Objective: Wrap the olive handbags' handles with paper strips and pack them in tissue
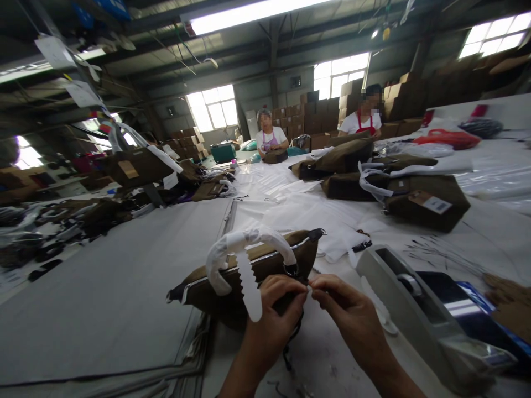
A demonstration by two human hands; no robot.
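An olive-brown handbag (305, 251) with a silver zipper stands on the table in front of me. Its handle (224, 251) is wrapped in white film, and a white strip with a wavy edge hangs from it. At the bag's right side my left hand (280, 301) is closed in a pinch. My right hand (348, 309) pinches too, its fingertips almost meeting the left ones. What lies between the fingertips is too small to make out. A dark cord dangles below my left hand, close to the bag's ring.
To the right stands a grey tape dispenser (398, 309). Several wrapped bags (431, 199) lie farther back. A stack of pale sheets (116, 287) covers the left side. Brown tags (514, 304) lie at the right edge. Two people work across the table.
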